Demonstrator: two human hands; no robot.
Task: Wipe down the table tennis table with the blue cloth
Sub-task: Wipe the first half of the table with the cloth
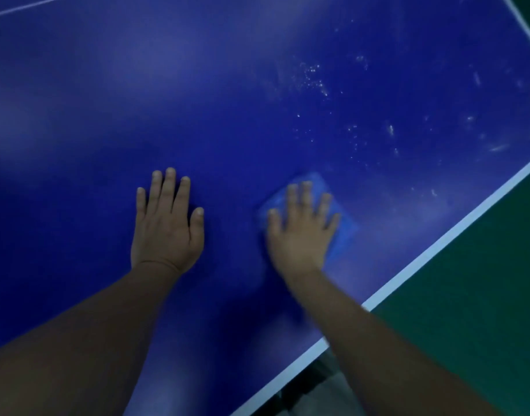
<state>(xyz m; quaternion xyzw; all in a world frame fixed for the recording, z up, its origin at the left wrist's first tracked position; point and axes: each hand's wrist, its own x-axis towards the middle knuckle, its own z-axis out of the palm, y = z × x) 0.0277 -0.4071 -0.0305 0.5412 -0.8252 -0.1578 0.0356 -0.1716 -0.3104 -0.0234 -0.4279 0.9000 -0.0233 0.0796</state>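
The blue table tennis table (227,100) fills most of the view. A folded blue cloth (343,231) lies flat on it near the right-hand edge. My right hand (302,226) presses on the cloth with fingers straight and spread, and it looks blurred. My left hand (167,223) rests flat on the bare table to the left of the cloth, fingers straight. White specks and smears (317,82) mark the surface beyond and to the right of the cloth.
The table's white edge line (438,244) runs diagonally from lower middle to right. Beyond it is dark green floor (483,295). Another white line (26,6) crosses the far top left corner.
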